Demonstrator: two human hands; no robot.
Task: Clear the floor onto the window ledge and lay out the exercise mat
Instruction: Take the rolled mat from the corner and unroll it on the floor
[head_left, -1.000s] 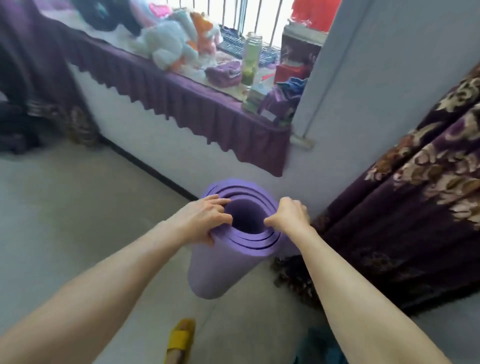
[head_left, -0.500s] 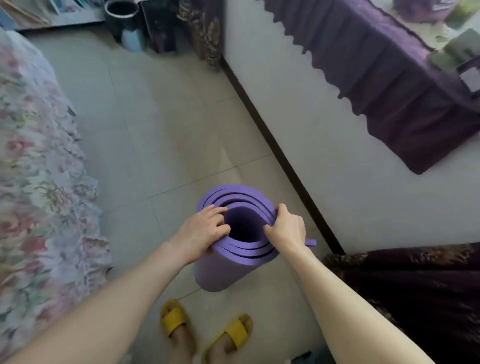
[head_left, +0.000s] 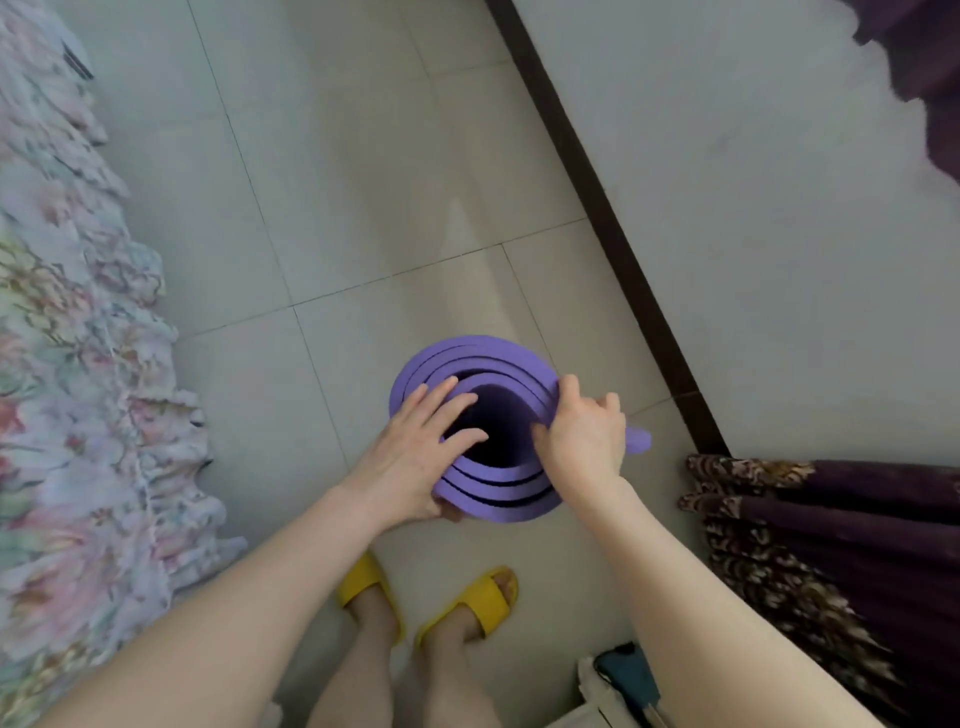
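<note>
Two yellow slippers (head_left: 423, 603) are seen at the lower middle, worn on the person's feet, planted on the tiled floor (head_left: 322, 171) just behind the mat. Floral bedding (head_left: 67, 364) is draped down the whole left edge, its ruffled hem near the floor. A dark skirting strip (head_left: 602, 218) is run diagonally along the foot of the pale wall (head_left: 769, 234) at right. A dark purple patterned curtain (head_left: 831, 545) is bunched at lower right, close beside the right forearm. A teal and white object (head_left: 618, 680) is glimpsed at the bottom edge; what it is cannot be told.

A purple exercise mat (head_left: 483, 486) is held rolled and upright, seen end-on from above, so its spiral layers and dark hollow core are shown. Whether its lower end is touching the floor is hidden. Its loose outer flap is poked out to the right, past the right hand (head_left: 584, 441). That hand is clamped over the roll's right rim, thumb inside, fingers curled outside. The left hand (head_left: 415, 452) is laid on the left rim, fingers spread and fairly straight across the layers toward the core, with the thumb tucked under the outer wall.
</note>
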